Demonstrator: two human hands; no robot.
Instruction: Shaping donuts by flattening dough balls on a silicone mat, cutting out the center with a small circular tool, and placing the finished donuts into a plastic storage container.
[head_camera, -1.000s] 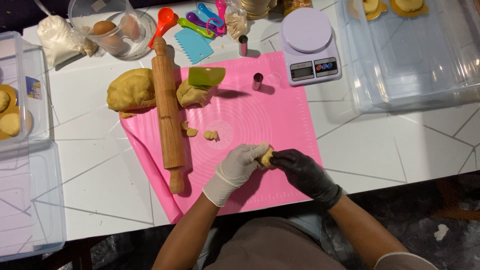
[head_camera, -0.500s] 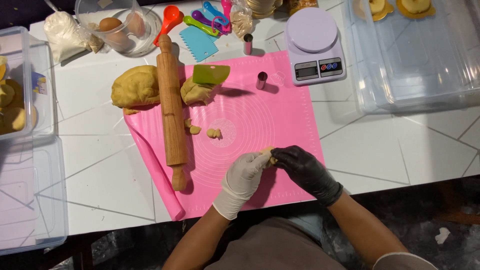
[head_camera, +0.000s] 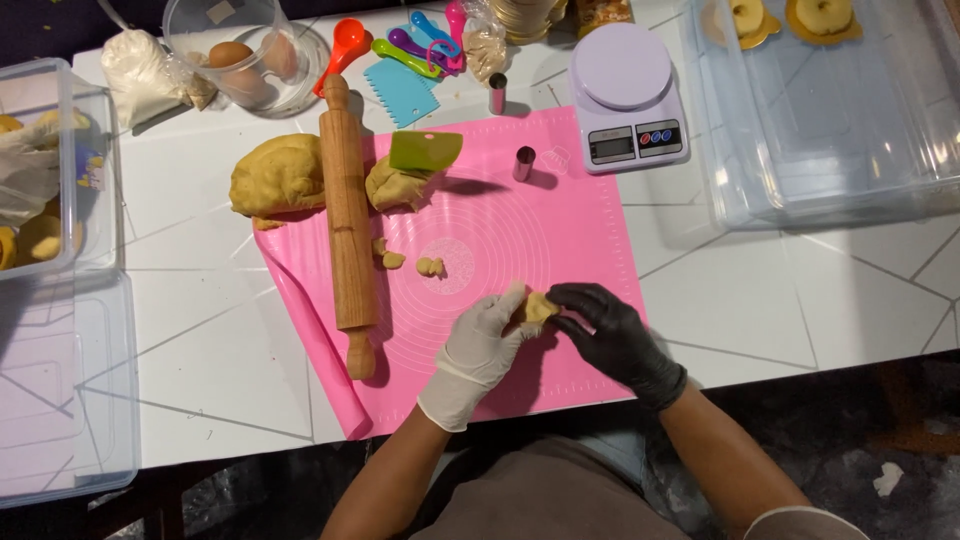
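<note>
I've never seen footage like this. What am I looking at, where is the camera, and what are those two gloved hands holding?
There is no machine here: a person wears a camera on the head, so you look straight down at their own hands. The left hand wears a white glove, the right hand a black one. Together they pinch a small dough piece above a pink mat on a white table. On the mat lie a wooden rolling pin, dough lumps, a green scraper and a small metal cutter. Behind it are a kitchen scale, a bowl of eggs and coloured measuring spoons. Clear plastic boxes stand at both sides.
</note>
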